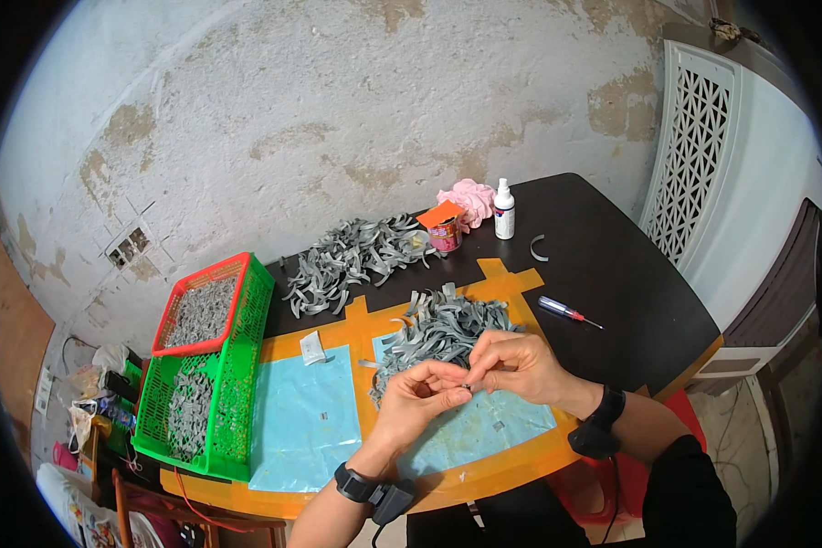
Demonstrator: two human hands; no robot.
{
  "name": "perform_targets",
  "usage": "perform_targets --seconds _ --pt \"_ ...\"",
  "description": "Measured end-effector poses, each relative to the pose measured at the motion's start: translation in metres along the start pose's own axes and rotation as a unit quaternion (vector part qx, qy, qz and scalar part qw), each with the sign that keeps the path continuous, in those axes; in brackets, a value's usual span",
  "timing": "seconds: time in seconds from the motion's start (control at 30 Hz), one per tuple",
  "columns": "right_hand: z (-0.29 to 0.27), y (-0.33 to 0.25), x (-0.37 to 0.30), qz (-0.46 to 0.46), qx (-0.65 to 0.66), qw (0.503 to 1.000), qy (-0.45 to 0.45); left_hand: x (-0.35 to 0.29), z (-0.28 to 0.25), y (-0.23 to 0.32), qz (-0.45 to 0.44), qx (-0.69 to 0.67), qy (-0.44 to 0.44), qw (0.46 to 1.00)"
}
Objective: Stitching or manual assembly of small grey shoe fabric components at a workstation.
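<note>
My left hand (422, 395) and my right hand (519, 367) meet fingertip to fingertip over the front of the table, both closed in a pinch. A tiny dark piece (467, 387) shows at the left thumb tip; its kind is too small to tell, and the fingers hide whatever else they hold. Just behind the hands lies a heap of curved grey strips (438, 329), partly covered by my fingers. Under them spreads a light blue sheet (521, 427) edged with orange tape.
A green basket (233, 429) at the left holds small grey pieces, with a red-rimmed basket (192, 350) on it. More grey strips (356, 260) lie behind, near a tin (444, 236), pink cloth (470, 201) and white spray bottle (504, 212). A screwdriver (568, 311) lies right.
</note>
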State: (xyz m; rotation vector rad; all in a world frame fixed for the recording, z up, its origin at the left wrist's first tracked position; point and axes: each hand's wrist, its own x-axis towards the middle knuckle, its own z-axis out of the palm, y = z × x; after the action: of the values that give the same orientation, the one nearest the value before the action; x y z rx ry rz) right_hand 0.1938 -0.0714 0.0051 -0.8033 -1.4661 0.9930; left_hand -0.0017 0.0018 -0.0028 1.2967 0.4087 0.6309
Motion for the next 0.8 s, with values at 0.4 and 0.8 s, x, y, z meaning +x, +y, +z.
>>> perform_targets --seconds 0.4,0.8 --pt "-0.009 0.0019 0.0028 0.051 0.056 0.993 -0.087 0.001 -0.0072 0.0041 0.02 0.071 -0.021 0.997" --pt "-0.0094 -0.0006 0.0005 -0.011 -0.062 0.994 -0.087 0.0009 -0.0013 0.0058 0.004 0.03 0.01 1.0"
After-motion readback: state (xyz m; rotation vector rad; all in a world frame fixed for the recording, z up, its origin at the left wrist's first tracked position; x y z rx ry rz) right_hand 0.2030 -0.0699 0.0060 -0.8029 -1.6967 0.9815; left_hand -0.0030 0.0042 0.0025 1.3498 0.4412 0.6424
